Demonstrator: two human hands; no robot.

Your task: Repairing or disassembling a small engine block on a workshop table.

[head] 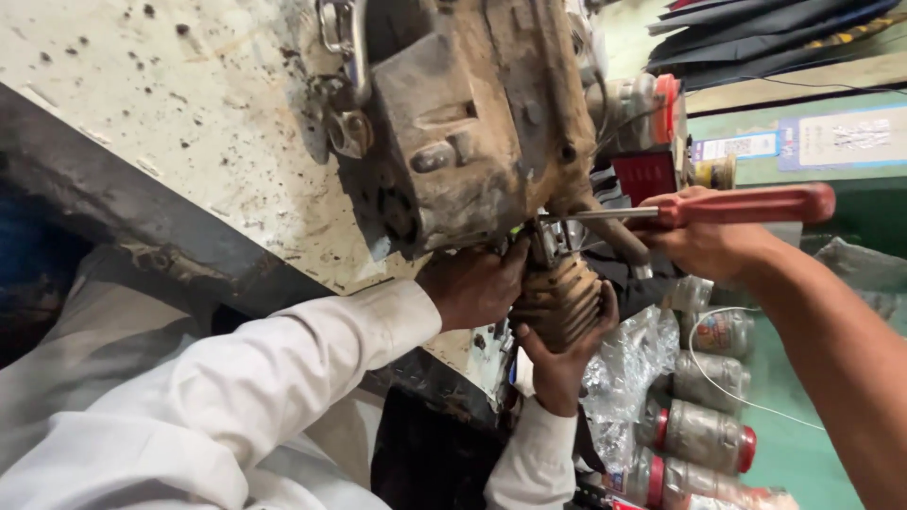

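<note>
My right hand (704,241) grips a red-handled screwdriver (746,205). Its metal shaft points left into the lower side of a grimy, rust-brown machine body (463,132). A co-worker in white sleeves leans in from the lower left. One of that person's hands (472,283) presses against the machine's underside, close to the screwdriver tip. Their other hand (562,368) cups a ribbed, dirty cylinder part (559,297) from below. My left hand is out of sight.
A stained white slab (189,113) with a dark edge runs behind the machine. Several red-lidded jars (704,434), crumpled plastic bags (633,359) and a thin white wire (732,392) lie on a green surface (798,458). Dark folded fabric (756,38) sits at top right.
</note>
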